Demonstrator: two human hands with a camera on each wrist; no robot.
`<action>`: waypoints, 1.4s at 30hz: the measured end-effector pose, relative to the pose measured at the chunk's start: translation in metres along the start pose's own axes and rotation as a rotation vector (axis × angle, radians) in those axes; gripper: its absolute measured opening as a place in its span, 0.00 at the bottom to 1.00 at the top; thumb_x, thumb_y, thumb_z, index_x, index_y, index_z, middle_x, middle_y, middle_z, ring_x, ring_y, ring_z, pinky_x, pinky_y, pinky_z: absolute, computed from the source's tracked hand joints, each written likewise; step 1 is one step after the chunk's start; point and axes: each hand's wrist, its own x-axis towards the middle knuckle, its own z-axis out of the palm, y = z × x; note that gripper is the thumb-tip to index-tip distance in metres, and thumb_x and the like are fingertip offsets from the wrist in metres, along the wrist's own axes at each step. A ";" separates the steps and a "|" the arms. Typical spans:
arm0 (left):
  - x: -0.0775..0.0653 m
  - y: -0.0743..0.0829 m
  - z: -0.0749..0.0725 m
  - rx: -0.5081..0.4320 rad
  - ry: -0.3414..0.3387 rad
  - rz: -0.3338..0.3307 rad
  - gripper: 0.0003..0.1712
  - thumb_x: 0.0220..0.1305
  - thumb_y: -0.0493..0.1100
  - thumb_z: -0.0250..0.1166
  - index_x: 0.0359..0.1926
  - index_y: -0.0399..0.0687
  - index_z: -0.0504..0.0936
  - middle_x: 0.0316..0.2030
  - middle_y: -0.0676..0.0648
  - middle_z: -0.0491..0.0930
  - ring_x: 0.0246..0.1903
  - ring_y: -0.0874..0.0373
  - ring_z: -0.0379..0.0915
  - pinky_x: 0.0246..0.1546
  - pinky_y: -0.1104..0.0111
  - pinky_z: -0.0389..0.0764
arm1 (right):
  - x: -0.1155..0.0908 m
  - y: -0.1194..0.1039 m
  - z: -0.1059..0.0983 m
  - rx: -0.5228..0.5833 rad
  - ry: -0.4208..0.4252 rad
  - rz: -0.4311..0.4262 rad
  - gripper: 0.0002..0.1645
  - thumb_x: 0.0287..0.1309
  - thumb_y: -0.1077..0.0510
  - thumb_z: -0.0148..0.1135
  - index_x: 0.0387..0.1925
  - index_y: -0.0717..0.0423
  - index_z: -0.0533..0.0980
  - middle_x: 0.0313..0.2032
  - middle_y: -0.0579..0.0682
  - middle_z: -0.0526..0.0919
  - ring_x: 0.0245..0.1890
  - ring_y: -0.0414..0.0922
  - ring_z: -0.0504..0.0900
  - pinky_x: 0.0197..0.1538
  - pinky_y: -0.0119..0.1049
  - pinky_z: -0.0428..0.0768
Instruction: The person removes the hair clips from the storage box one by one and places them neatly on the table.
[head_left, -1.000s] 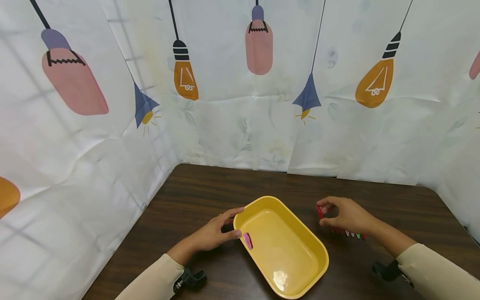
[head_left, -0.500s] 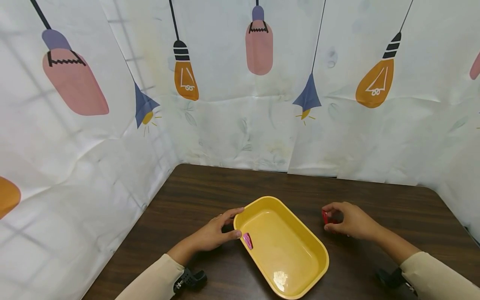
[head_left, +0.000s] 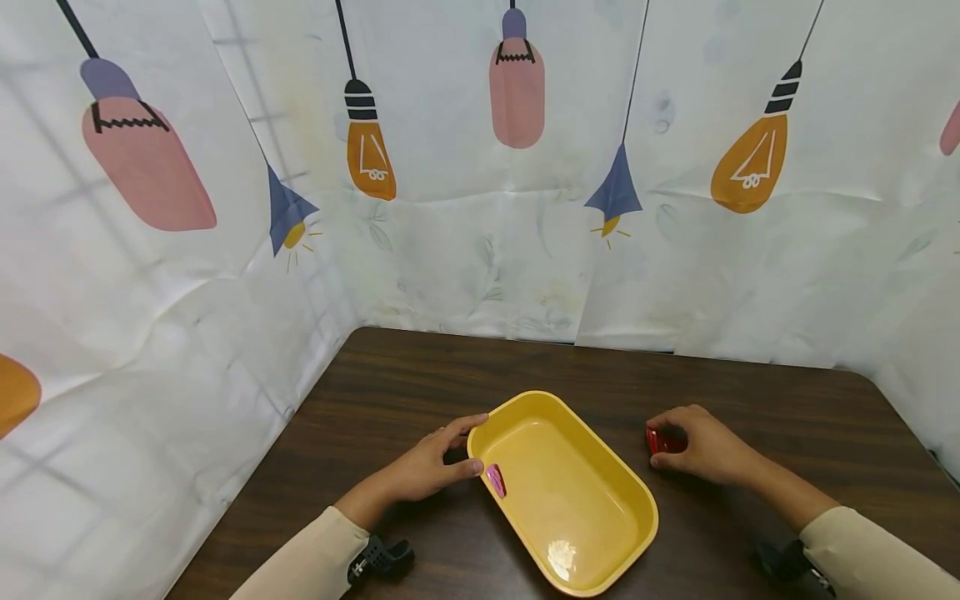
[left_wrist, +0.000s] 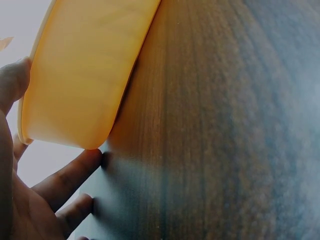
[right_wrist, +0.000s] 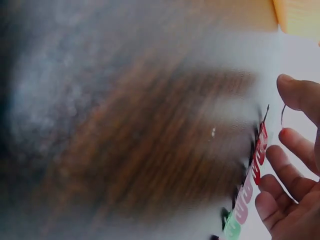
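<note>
My left hand (head_left: 427, 465) holds the yellow tray (head_left: 637, 483) at its far left corner, thumb and forefinger on the rim. In the left wrist view, other fingers are against or just below the tray's corner. A pink hair clip (head_left: 495, 481) sits inside the tray against the left wall, near my thumb. Right of the tray, my right hand (head_left: 708, 446) holds a red hair clip (head_left: 652, 440) between thumb and forefinger, close over the table. Below these fingers, the right wrist view shows a row of red, pink and green hair clips (right_wrist: 241, 212), hidden by the hand in the head view.
The dark wood-grain table (head_left: 450, 375) stands against a white curtain (head_left: 465, 250) printed with lamps, which also runs along the left side. Each wrist carries a black strap mount (head_left: 382, 557). The tray's right rim lies a short way from my right hand.
My right hand has moved slightly right and nearer me, bringing the red hair clip down by the row, which the hand now covers in the head view. Left hand and tray stay put.
</note>
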 end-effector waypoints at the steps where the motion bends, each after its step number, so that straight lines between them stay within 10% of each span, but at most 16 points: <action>1: 0.000 0.001 0.000 -0.001 0.000 0.000 0.39 0.73 0.57 0.64 0.79 0.67 0.58 0.73 0.49 0.65 0.65 0.51 0.72 0.64 0.40 0.66 | 0.000 0.000 0.000 -0.001 0.003 -0.007 0.32 0.52 0.40 0.79 0.54 0.51 0.82 0.52 0.51 0.83 0.54 0.56 0.76 0.51 0.54 0.80; 42: 0.000 -0.003 0.001 0.004 -0.006 -0.023 0.39 0.72 0.61 0.64 0.78 0.73 0.57 0.71 0.53 0.67 0.65 0.56 0.71 0.66 0.40 0.63 | 0.005 -0.007 -0.010 -0.004 -0.022 -0.001 0.35 0.51 0.40 0.80 0.56 0.53 0.81 0.60 0.59 0.76 0.62 0.64 0.67 0.58 0.67 0.72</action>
